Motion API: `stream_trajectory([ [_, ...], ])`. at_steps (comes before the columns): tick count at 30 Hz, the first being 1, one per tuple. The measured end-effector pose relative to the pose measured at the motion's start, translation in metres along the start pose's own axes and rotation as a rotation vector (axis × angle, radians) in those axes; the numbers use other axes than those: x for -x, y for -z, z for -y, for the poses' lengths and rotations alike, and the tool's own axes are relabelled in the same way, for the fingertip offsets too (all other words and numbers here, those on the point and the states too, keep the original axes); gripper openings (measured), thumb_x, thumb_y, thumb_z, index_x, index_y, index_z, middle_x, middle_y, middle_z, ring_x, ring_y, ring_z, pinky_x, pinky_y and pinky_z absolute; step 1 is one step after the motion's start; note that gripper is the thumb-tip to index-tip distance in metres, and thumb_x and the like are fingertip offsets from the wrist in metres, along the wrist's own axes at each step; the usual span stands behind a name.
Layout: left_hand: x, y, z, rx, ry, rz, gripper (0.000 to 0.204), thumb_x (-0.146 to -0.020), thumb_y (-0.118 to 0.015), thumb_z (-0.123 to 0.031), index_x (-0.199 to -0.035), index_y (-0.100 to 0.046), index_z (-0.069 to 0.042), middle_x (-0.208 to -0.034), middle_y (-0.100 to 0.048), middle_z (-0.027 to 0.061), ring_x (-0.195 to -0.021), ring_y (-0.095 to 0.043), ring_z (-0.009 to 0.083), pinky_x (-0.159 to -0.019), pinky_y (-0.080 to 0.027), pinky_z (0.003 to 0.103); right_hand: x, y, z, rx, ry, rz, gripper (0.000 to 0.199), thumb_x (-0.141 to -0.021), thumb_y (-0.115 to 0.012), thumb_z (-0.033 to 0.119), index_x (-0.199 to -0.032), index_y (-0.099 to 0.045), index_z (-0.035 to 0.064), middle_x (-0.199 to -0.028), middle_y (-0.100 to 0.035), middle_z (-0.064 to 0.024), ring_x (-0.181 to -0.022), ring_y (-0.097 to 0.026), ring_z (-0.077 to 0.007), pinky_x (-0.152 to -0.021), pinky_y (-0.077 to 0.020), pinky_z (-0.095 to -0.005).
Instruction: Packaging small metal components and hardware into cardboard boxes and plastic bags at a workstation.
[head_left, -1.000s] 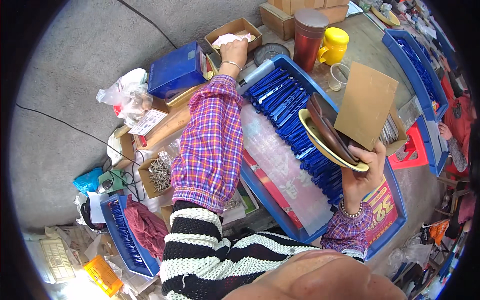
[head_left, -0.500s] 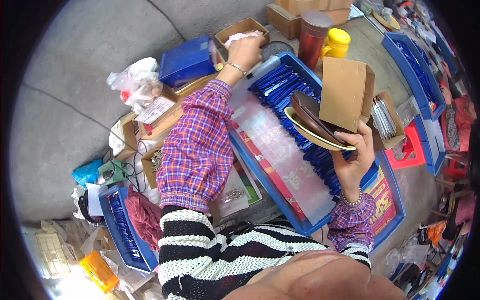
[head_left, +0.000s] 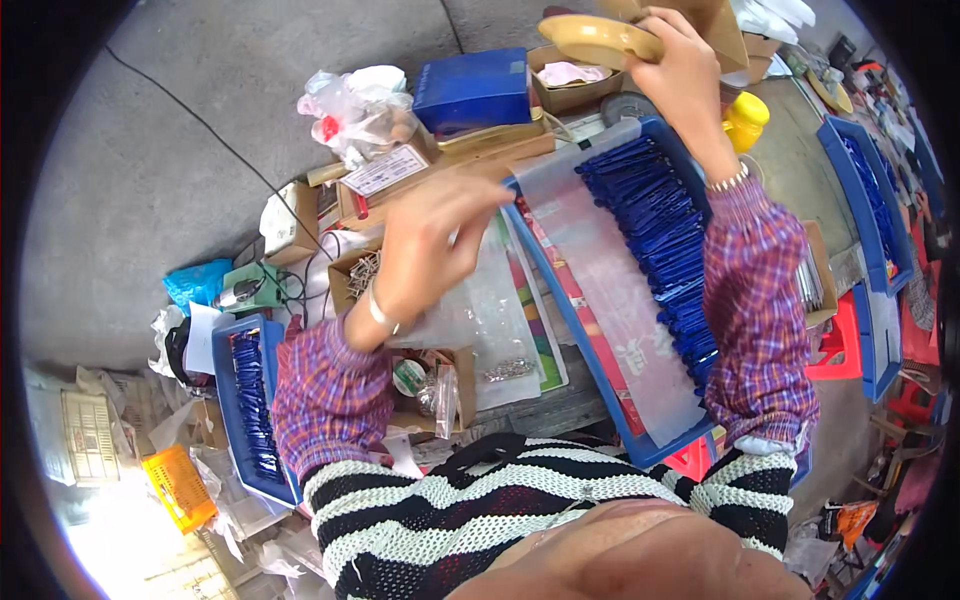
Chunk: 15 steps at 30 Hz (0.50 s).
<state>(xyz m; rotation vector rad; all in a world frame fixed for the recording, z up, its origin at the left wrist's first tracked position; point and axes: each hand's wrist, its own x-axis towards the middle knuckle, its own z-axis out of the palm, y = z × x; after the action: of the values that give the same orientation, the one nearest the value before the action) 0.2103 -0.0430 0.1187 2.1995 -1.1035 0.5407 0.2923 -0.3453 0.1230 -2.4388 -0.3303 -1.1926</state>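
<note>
Right hand [head_left: 672, 50] closed on a tan dish [head_left: 596, 38], pinched at its rim together with a brown card [head_left: 712, 22], both raised well above the far end of the blue tray [head_left: 560, 270], apparently to keep them off the goods below. Left hand [head_left: 432, 240] loosely curled with fingers half bent, hovering just left of the tray over a clear bag [head_left: 495, 310]; whether anything small sits between the fingertips, impossible to tell. Inside the tray, blue packs [head_left: 660, 230] in close rows along the right side, a clear sheet [head_left: 610, 290] laid over the left part, likely as a cover. Beyond the tray's far left corner, a blue box [head_left: 470, 88] on brown cartons, with a white oblong label [head_left: 385, 170] flat on one. Farther left, a knotted clear bag with a red spot [head_left: 350, 105]. Beyond the far end, an open carton [head_left: 570, 78] with pale paper inside, and a yellow jug [head_left: 745, 118] to its right. Left and nearer, a second blue tray [head_left: 248, 400] of like packs; past it an orange crate [head_left: 180, 488].
</note>
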Motion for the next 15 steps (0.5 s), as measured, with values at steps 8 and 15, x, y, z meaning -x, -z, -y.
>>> stream_trajectory([
  [8, 0.084, 0.049, -0.012, -0.089, 0.181, 0.153, 0.020, -0.073, -0.067, 0.002, -0.091, -0.069, -0.006, -0.089, -0.068, 0.0086, -0.088, -0.067, 0.0266, -0.087, -0.052, 0.042, -0.025, -0.088, 0.026, -0.133, -0.069, -0.173, 0.018, -0.065, -0.067, 0.006, -0.082, -0.065, 0.0013, -0.094, -0.063, -0.0158, -0.087, -0.062, -0.0370, -0.076, -0.0493, -0.0422],
  [15, 0.103, 0.087, -0.020, -0.132, 0.201, 0.159, 0.026, -0.067, -0.066, 0.003, -0.092, -0.068, -0.004, -0.091, -0.068, 0.0105, -0.090, -0.066, 0.0294, -0.086, -0.052, 0.042, -0.030, -0.144, -0.021, -0.215, -0.421, 0.215, 0.062, -0.080, -0.070, 0.027, -0.134, -0.048, 0.0053, -0.134, -0.053, -0.0178, -0.129, -0.046, -0.0346, -0.114, -0.0291, -0.0488],
])
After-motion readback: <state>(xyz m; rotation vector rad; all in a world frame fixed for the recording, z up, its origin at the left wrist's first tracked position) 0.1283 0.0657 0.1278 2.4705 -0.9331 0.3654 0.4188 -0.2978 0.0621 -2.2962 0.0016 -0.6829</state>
